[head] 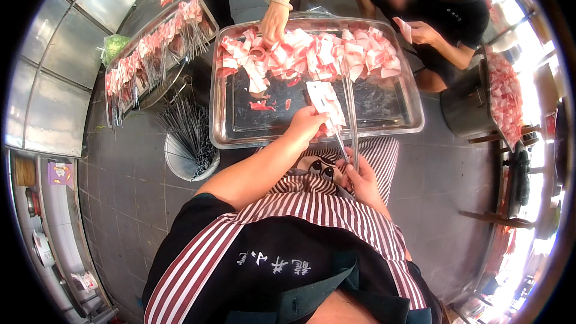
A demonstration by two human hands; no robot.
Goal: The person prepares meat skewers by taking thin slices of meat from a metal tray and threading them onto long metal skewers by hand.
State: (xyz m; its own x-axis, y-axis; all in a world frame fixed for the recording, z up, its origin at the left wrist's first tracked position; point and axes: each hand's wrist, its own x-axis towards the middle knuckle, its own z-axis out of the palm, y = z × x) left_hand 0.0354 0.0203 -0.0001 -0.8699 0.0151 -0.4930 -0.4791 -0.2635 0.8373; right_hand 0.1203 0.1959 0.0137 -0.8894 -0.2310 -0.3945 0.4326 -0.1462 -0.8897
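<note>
My left hand (307, 127) grips a folded strip of raw fatty meat (327, 101) above the near side of a steel tray (382, 131). A flat metal skewer (338, 138) runs from that strip down to my right hand (361, 179). My right hand is shut on its lower end and also holds several long metal skewers (350, 103) that point away over the tray. Thin slices of raw meat (297, 54) are heaped along the tray's far side, with small scraps (262, 106) on the tray floor. How far the skewer passes through the strip is hidden.
Another person's hand (274, 24) reaches into the heap; a second person's hand (423, 33) holds a slice. Loaded skewers lie across a left tray (208, 11). A white bucket (173, 155) holds bare skewers (186, 123). More meat (504, 94) sits by a pot (463, 103) at right.
</note>
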